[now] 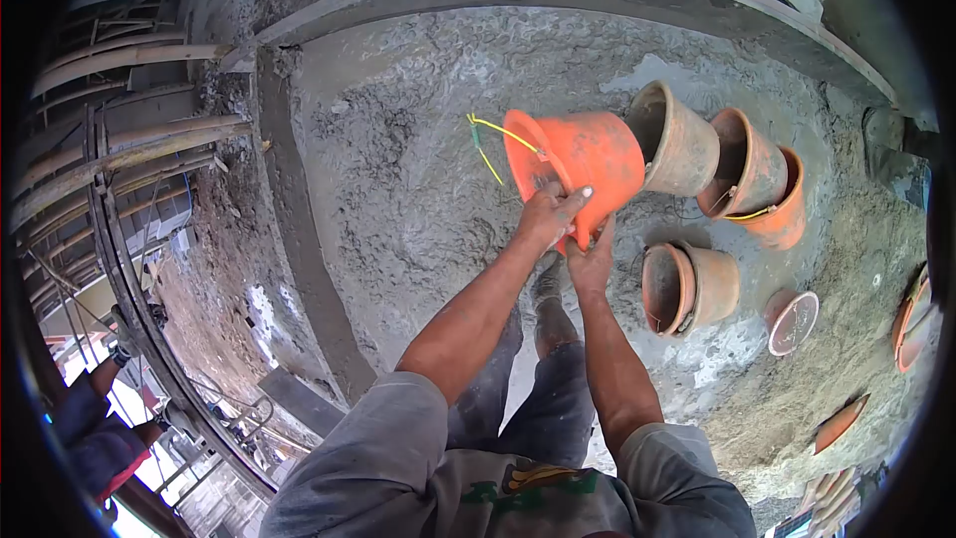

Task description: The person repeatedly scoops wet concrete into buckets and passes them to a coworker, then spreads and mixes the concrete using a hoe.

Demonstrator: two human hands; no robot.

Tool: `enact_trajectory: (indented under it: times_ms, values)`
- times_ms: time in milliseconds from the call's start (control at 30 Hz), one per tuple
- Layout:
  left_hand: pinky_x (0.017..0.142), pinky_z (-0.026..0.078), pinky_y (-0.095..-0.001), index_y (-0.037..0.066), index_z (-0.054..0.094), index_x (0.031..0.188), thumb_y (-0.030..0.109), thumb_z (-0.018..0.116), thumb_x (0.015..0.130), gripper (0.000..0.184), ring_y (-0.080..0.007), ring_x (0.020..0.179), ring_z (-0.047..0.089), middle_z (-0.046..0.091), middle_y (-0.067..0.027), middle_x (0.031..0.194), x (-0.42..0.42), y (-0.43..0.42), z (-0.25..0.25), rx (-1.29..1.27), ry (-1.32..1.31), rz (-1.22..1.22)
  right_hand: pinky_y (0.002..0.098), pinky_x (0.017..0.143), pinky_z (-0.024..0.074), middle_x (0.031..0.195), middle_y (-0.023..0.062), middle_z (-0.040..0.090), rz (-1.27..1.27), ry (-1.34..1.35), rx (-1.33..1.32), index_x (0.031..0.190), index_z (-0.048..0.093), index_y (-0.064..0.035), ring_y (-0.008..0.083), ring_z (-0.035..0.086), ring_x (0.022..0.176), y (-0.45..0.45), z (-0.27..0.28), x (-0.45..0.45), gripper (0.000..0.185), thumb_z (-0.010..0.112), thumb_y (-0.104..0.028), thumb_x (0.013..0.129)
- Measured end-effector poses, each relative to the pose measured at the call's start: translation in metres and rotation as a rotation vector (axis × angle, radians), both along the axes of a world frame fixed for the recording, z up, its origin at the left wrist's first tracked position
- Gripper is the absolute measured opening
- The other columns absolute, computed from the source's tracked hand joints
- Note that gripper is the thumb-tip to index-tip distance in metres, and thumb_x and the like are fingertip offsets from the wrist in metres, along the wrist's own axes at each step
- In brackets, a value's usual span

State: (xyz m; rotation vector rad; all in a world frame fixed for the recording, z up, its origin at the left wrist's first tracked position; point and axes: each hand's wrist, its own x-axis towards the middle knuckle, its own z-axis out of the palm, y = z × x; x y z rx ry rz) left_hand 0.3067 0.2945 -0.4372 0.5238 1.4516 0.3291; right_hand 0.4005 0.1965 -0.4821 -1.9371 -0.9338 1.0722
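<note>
Fingers (pixel 578 201) of left hand (pixel 544 221) curl closed on orange bucket (pixel 609 154) rim; right hand (pixel 594 261) just below, closure unclear; likely handling step; next move calls for steady support.

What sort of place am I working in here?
Probably a construction site: a broad, rough layer of wet-looking grey concrete or mortar, long, pale, bamboo-like poles at the left, and a bright orange, grey-smeared plastic bucket all suggest it.
</note>
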Motion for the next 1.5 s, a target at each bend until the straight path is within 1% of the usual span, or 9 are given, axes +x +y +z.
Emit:
enact_trajectory:
  times_ms: [300,500,600,800,900,1100,1167,1367,1500]
  values:
    - [0.097,0.037,-0.0356,0.002,0.041,0.128,0.027,0.075,0.07,0.072,-0.0289,0.121,0.043,0.044,-0.0237,0.129,-0.173,0.003,-0.001,0.474,0.77,-0.148,0.0331,0.059,0.0435,0.074,0.0084,0.061,0.09,0.245,-0.564,0.095,0.061,0.0049,0.0178,0.055,0.065,0.001,0.019,0.037,0.035,0.055,-0.007,0.064]
    - [0.073,0.049,-0.0312,0.0,0.051,0.113,0.024,0.07,0.077,0.048,-0.0237,0.082,0.06,0.063,-0.0134,0.094,-0.264,-0.013,-0.028,0.15,0.196,0.162,0.0304,0.067,0.0454,0.081,0.0082,0.063,0.081,0.397,-0.565,0.099,0.061,0.0021,0.0161,0.057,0.073,-0.006,0.062,-0.025,0.034,0.054,-0.006,0.066]
    - [0.043,0.037,-0.0222,0.006,0.054,0.088,0.024,0.068,0.08,0.024,-0.0052,0.047,0.043,0.048,0.0028,0.059,-0.298,-0.036,-0.055,0.44,0.572,0.053,0.035,0.07,0.0471,0.085,0.0149,0.064,0.187,0.153,-0.533,0.105,0.057,0.0024,0.0255,0.062,0.079,-0.011,0.035,-0.058,0.039,0.055,-0.013,0.07]
    - [0.053,0.047,-0.0336,0.002,0.056,0.096,0.043,0.063,0.08,0.044,-0.0174,0.055,0.057,0.06,-0.0084,0.068,-0.306,-0.056,0.002,0.153,0.149,-0.077,0.042,0.074,0.0479,0.093,0.0243,0.061,0.25,-0.366,-0.378,0.12,0.048,0.0026,0.0398,0.061,0.084,0.015,0.055,-0.19,0.059,0.059,-0.035,0.076]
    - [0.062,0.048,-0.0357,0.004,0.058,0.099,0.045,0.064,0.078,0.046,-0.0242,0.067,0.061,0.062,-0.0112,0.074,-0.315,-0.071,-0.022,0.203,0.362,-0.053,0.044,0.076,0.047,0.093,0.0228,0.062,-0.077,0.428,-0.578,0.123,0.045,0.0009,0.0396,0.06,0.079,0.019,0.01,-0.234,0.069,0.062,-0.046,0.075]
    - [0.069,0.049,-0.0379,0.007,0.062,0.097,0.05,0.065,0.073,0.049,-0.031,0.08,0.062,0.064,-0.0161,0.087,-0.347,-0.052,-0.051,0.14,0.586,-0.208,0.0468,0.08,0.0433,0.114,0.0129,0.055,-0.056,-0.484,-0.492,0.122,0.045,-0.0006,0.0291,0.054,0.095,0.019,-0.169,-0.21,0.083,0.06,-0.065,0.071]
    - [0.068,0.049,-0.0383,0.007,0.063,0.093,0.047,0.064,0.074,0.045,-0.0318,0.077,0.062,0.065,-0.0163,0.084,-0.316,-0.049,-0.063,0.135,0.773,-0.395,0.0422,0.077,0.043,0.119,0.0122,0.051,-0.219,0.692,-0.795,0.122,0.045,-0.0005,0.0252,0.05,0.103,0.057,-0.142,-0.198,0.09,0.054,-0.073,0.069]
    - [0.057,0.046,-0.0433,0.006,0.065,0.076,0.034,0.06,0.078,0.029,-0.0364,0.059,0.058,0.061,-0.0158,0.063,-0.246,0.027,-0.049,0.126,0.86,-0.421,0.0415,0.083,0.0402,0.123,0.0101,0.05,-0.316,0.948,-0.822,0.123,0.05,-0.0082,0.0228,0.049,0.106,0.062,-0.183,-0.153,0.086,0.044,-0.077,0.072]
    - [0.046,0.039,-0.0302,0.002,0.066,0.075,0.029,0.065,0.08,0.027,-0.013,0.047,0.049,0.055,-0.0047,0.053,-0.219,0.097,-0.035,0.175,0.421,-0.231,0.038,0.087,0.0432,0.125,0.0105,0.049,-0.503,1.069,-0.466,0.129,0.044,-0.009,0.0247,0.05,0.108,0.128,-0.146,-0.073,0.081,0.033,-0.073,0.08]
